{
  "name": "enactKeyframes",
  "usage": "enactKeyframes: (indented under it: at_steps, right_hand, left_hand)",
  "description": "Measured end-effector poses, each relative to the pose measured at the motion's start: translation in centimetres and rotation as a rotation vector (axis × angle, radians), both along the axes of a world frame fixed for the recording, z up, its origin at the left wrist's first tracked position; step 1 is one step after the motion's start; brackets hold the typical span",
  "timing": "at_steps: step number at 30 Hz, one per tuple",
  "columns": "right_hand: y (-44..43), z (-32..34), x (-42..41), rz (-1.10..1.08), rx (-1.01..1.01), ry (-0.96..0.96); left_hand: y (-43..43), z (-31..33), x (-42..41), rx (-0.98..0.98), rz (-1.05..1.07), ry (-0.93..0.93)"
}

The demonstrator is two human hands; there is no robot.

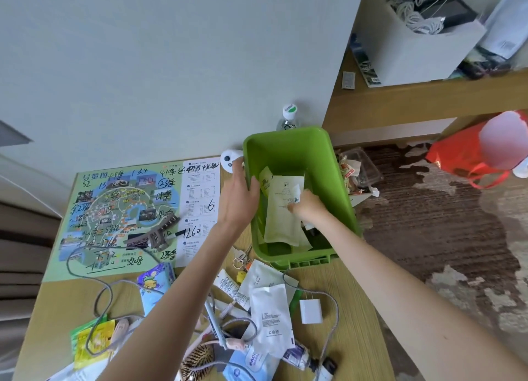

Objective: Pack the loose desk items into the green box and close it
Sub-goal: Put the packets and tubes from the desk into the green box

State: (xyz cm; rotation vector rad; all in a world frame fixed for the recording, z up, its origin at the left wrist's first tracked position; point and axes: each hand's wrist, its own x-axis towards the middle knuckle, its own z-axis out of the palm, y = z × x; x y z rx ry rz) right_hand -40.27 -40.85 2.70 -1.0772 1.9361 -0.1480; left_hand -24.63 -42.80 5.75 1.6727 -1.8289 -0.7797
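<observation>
Home room, cluttered wooden desk (357, 338), patterned carpet (428, 223), wooden shelf (428, 100)

Open-top green box (285, 136) w/ bottle (288, 119), white gadget (229, 160) close behind rim.

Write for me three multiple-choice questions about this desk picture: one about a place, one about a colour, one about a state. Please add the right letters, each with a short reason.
1. Where does the brown hair clip lie?
A. on the shelf
B. on the printed map
C. on the carpet

2. What colour is the charger plug on the desk?
A. black
B. white
C. red

3. In what state is the green box?
A. closed with a lid
B. tipped on its side
C. open, with papers inside

Answers:
1 B, the clip rests across the map's drawings.
2 B, the small cube is plain white.
3 C, no lid is on it; the right hand holds papers inside it while the left hand holds its rim.
</observation>
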Motion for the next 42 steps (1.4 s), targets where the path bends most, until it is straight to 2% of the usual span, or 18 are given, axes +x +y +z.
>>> enactKeyframes:
  at_steps: [4,9,12,14,17,22,25,28,31,33,36,42]
  right_hand:
    - [0.4,-0.4,-0.1,0.252,0.12,0.152]
    - [0.6,0.5,0.1,0.29,0.043,0.405]
    - [0.8,1.5,0.1,0.346,-0.006,0.456]
    - [1.3,2.5,0.4,0.369,-0.107,0.436]
    - [2.7,4.0,0.9,0.387,-0.365,0.307]
    - [7.6,6.1,1.8,0.368,-0.751,0.106]
    - [11.7,6.4,2.0,0.35,-0.999,0.163]
    - [16.1,5.2,2.4,0.338,-1.083,0.175]
    - [19.6,3.1,3.0,0.417,-1.063,0.204]
    - [21.1,1.4,3.4,0.45,-0.942,0.178]
    - [22.0,-0.9,3.7,0.371,-0.638,0.084]
    - [21.3,-2.5,4.9,0.223,-0.39,0.188]
  left_hand:
    - [0.1,-0.6,-0.3,-0.018,0.033,0.018]
    - [0.2,-0.8,-0.2,-0.037,0.058,-0.027]
    - [0.2,-0.5,-0.2,-0.019,0.054,-0.055]
    - [0.2,0.1,0.1,0.015,0.027,-0.075]
    - [1.1,1.0,1.2,0.025,-0.024,-0.094]
    - [5.1,1.0,4.4,0.059,-0.001,-0.006]
    - [8.5,-0.8,6.4,0.094,-0.015,-0.043]
    - [12.2,-3.3,7.2,0.181,-0.135,-0.179]
    - [15.0,-5.6,6.7,0.25,-0.308,-0.276]
    - [15.7,-6.5,6.2,0.265,-0.379,-0.331]
    - [15.7,-6.9,5.8,0.248,-0.37,-0.336]
    - [15.4,-7.0,5.8,0.302,-0.34,-0.319]
